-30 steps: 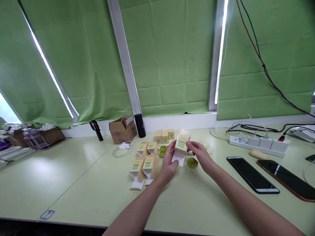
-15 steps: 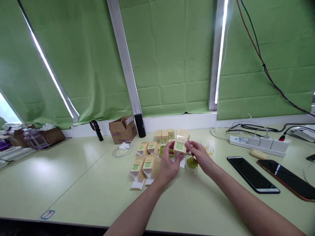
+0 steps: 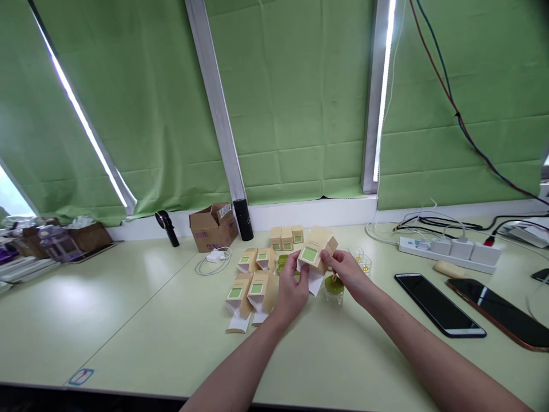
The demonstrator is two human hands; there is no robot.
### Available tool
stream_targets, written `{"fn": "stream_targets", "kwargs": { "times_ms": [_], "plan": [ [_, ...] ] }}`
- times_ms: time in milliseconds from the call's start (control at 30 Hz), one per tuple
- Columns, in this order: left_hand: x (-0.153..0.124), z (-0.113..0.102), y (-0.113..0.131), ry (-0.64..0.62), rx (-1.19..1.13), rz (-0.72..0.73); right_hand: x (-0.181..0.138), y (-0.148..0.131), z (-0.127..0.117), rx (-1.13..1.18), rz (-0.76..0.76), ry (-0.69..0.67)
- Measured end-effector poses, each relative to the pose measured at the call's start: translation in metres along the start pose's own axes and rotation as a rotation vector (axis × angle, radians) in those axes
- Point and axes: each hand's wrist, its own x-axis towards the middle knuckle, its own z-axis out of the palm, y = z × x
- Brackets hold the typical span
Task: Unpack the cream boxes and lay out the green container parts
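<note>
A small kraft paper box (image 3: 318,250) with a green label is held above the table between both hands. My left hand (image 3: 293,286) grips its left side, and my right hand (image 3: 345,270) pinches its right side. Its white flap hangs down below. Under my right hand stands a clear jar with a green lid (image 3: 334,286). Left of my hands, several similar boxes (image 3: 262,285) lie with their white flaps open toward me. Three upright boxes (image 3: 287,238) stand farther back. Green pieces (image 3: 282,263) are partly hidden behind my left hand.
Clear containers with gold-coloured bits (image 3: 364,263) sit right of the boxes. Farther right are two phones (image 3: 440,304) (image 3: 501,312) and a white power strip (image 3: 450,254) with cables. At the back stand a cardboard carton (image 3: 213,229), a black cylinder (image 3: 243,220) and a handheld fan (image 3: 168,229).
The held box has tilted and turned in my hands, so more of its side shows, with the white flap hanging lower. The things on the table stay put.
</note>
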Motion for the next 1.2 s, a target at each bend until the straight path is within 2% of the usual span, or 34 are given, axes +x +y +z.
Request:
{"fn": "stream_targets", "kwargs": {
  "times_ms": [333,500,633,800,1200],
  "plan": [
    [-0.001,0.000,0.004,-0.107,-0.204,-0.066,-0.003,-0.009,-0.001,0.068,0.044,-0.051],
    [0.000,0.001,0.005,-0.161,-0.457,-0.154,-0.003,-0.006,-0.002,0.136,0.052,-0.066],
    [0.003,0.000,0.006,-0.159,-0.552,-0.236,-0.002,-0.003,-0.004,0.144,0.039,-0.074],
    [0.003,-0.002,0.006,-0.147,-0.569,-0.256,-0.001,-0.001,-0.005,0.171,0.058,-0.068],
    [0.007,-0.004,0.003,-0.022,-0.389,-0.272,-0.002,-0.002,-0.005,0.168,0.069,-0.031]
  ]
}}
